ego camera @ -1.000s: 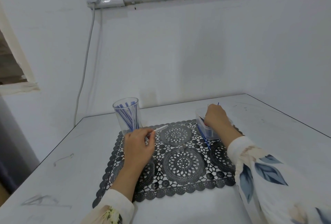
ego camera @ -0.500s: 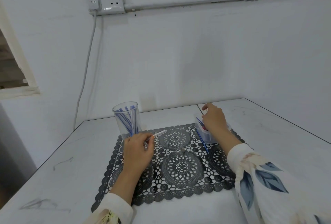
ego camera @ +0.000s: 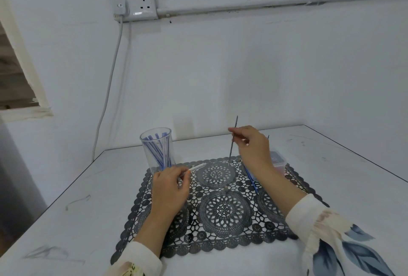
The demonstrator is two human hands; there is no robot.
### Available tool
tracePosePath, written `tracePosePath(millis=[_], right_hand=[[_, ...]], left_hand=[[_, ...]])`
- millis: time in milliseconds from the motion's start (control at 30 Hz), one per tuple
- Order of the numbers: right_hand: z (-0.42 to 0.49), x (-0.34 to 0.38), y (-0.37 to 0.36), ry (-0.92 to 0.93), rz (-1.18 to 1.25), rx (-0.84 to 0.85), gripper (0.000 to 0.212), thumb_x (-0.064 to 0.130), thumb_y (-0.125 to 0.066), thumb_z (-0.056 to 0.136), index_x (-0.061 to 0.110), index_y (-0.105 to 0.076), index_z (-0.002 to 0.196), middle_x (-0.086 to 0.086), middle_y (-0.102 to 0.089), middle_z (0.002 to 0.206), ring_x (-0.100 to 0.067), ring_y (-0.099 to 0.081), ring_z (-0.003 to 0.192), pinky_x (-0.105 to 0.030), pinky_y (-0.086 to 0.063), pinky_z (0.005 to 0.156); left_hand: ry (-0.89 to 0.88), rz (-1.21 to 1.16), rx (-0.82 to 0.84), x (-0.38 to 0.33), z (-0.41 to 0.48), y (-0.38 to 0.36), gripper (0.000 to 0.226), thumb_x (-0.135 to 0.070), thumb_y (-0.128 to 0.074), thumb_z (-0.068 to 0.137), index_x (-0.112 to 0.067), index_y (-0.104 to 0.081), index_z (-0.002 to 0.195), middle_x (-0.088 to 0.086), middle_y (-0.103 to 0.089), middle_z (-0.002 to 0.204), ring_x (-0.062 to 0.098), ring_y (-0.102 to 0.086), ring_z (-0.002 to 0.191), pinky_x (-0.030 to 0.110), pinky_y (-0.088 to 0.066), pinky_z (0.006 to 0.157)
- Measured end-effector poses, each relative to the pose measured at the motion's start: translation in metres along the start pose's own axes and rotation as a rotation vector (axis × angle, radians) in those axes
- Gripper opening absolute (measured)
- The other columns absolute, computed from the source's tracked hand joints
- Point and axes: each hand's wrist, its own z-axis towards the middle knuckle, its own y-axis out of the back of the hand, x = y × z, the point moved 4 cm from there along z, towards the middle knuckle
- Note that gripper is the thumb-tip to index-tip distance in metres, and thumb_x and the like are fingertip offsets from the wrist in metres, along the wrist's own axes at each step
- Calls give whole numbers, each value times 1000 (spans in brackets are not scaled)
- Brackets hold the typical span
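Right hand is pinching a thin stick upright, left hand a white tube; we are likely aligning them.

A dark grey mat is showing lacy round medallions. At its far left corner, blue sticks are filling a clear cup. By its near edge, a cream sleeve is showing blue leaves.

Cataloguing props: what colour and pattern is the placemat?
The placemat is dark grey openwork lace with round medallions; head view.
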Motion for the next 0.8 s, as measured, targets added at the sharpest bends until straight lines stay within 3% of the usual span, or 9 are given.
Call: tracePosePath(millis=[100, 167, 233, 333, 400, 500, 567, 667, 800], right_hand=[[-14, 5, -9, 125, -141, 118, 16, 12, -71, 80, 15, -75, 95, 4, -61, 81, -6, -56, 72, -8, -39, 70], [-23, 9, -13, 327, -270, 126, 13, 18, -72, 78, 11, -76, 89, 0, -60, 77, -16, -57, 69, -24, -43, 68], [-30, 10, -15, 456, -320, 144, 17, 18, -66, 79, 6, -75, 88, -5, -59, 78, -20, -57, 68, -24, -45, 63], [-38, 5, -15, 508, -362, 242, 25, 9, -60, 81, 5, -70, 104, -6, -63, 84, -21, -63, 68, -28, -53, 60], [-41, -1, -14, 482, -451, 391, 50, -5, -59, 78, 14, -59, 124, -4, -62, 96, -23, -63, 77, -32, -54, 61], [-45, -7, -11, 448, -577, 528, 84, -20, -50, 71, 27, -41, 140, -2, -56, 110, -21, -56, 90, -25, -42, 65], [-47, -8, -9, 495, -607, 537, 87, -23, -49, 68, 27, -42, 139, -6, -56, 105, -24, -55, 87, -24, -33, 64], [-46, -9, -6, 549, -699, 505, 89, -23, -61, 59, 26, -52, 133, -7, -58, 87, -22, -56, 68, -24, -32, 55], [-48, -10, -7, 591, -768, 430, 99, -17, -75, 45, 33, -55, 128, 0, -51, 74, -9, -34, 55, -21, -28, 45]], left_hand=[[5, 1, 3, 1, 0, 1, 15, -30, -58, 86, -23, -71, 88, -18, -58, 73, -9, -45, 67, 28, -29, 80], [8, 3, 9, 0, 0, 1, 20, -33, -54, 85, -23, -71, 88, -18, -58, 73, -8, -45, 67, 28, -30, 80], [7, 4, 7, 0, 0, 1, 17, -31, -57, 87, -22, -71, 89, -18, -58, 73, -8, -45, 67, 28, -30, 80], [0, 11, 2, 0, 0, 1, 16, -30, -58, 87, -22, -71, 89, -17, -59, 74, -4, -48, 67, 28, -31, 79], [-2, 15, 7, 0, 0, 1, 21, -33, -54, 85, -22, -71, 88, -17, -59, 74, 1, -49, 67, 28, -31, 78], [-4, 11, 9, 0, 0, 1, 21, -34, -53, 85, -23, -71, 88, -18, -58, 75, 1, -50, 69, 27, -29, 79], [-8, 13, 10, 0, 0, 0, 21, -34, -53, 85, -23, -70, 88, -19, -58, 77, 2, -51, 70, 27, -29, 81], [-12, 13, 10, -1, 1, 0, 21, -33, -53, 85, -22, -71, 88, -18, -59, 78, 3, -52, 71, 28, -30, 82], [-33, 25, 14, -3, 1, 0, 21, -33, -53, 85, -22, -71, 90, -16, -63, 80, 3, -53, 71, 29, -32, 83]])
